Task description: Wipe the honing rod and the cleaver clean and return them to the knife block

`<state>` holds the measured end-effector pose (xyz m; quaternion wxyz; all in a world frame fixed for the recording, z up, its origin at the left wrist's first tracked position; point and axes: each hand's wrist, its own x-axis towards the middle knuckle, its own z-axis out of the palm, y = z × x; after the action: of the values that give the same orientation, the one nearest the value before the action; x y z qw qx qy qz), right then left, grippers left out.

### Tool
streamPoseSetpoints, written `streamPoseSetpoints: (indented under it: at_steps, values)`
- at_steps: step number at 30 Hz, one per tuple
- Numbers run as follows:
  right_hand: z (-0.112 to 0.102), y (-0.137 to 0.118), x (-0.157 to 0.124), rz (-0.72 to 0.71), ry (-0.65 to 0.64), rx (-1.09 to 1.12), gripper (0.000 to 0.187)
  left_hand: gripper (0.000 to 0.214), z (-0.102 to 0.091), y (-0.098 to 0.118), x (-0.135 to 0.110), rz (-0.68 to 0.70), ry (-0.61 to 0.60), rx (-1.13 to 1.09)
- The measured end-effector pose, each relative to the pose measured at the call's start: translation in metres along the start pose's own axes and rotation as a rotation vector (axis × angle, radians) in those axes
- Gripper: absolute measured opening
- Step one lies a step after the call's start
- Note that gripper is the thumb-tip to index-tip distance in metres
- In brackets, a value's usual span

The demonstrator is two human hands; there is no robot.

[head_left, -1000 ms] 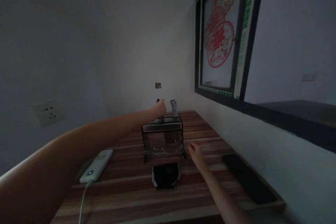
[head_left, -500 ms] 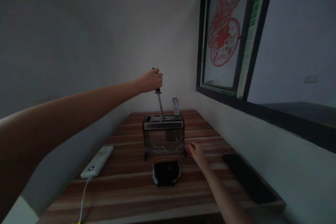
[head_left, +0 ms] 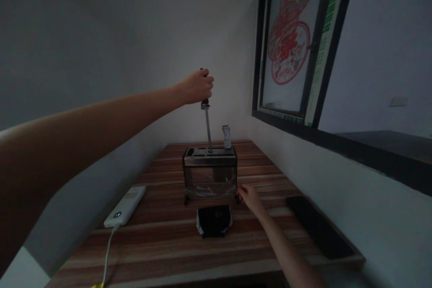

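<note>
My left hand (head_left: 198, 87) is wrapped round the black handle of a sharpening steel (head_left: 208, 127), a slim grey rod. It stands nearly upright, its lower end in a hole in the top of the knife block (head_left: 211, 161). The block has a metallic top with slots and a clear, film-like front. A silvery upright piece (head_left: 227, 137) sticks up at the top's right end. Beside the block's lower right corner, my right hand (head_left: 249, 195) has its fingers curled. Something red shows at its fingertips; what they hold, if anything, is hidden.
In front of the block lies a black folded bundle (head_left: 214, 221) with pale edges. A white power bank (head_left: 125, 207) with a cable is on the left. A dark flat slab (head_left: 319, 225) lies along the right. A framed window (head_left: 286, 45) is in the right wall.
My left hand has risen and shifted slightly right, drawing more of the sharpening steel's rod out of the block. My right hand has moved a little left, closer to the block's corner.
</note>
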<state>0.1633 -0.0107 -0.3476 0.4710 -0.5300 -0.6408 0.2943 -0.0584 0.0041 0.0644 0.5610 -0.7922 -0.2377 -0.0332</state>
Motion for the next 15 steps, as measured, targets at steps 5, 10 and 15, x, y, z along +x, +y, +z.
streamPoseSetpoints:
  at_steps: [5,10,15]
  values:
    - [-0.005,0.000,0.000,-0.003,-0.049,-0.012,0.019,0.026,-0.008,-0.015,-0.007,-0.004,0.032,-0.033]
    - [-0.009,-0.001,-0.005,-0.028,-0.134,-0.038,0.011,0.030,-0.018,-0.029,-0.010,-0.016,0.051,0.020]
    - [-0.013,-0.003,-0.004,-0.064,-0.090,-0.112,0.023,0.026,-0.017,-0.032,-0.032,-0.211,0.105,-0.136]
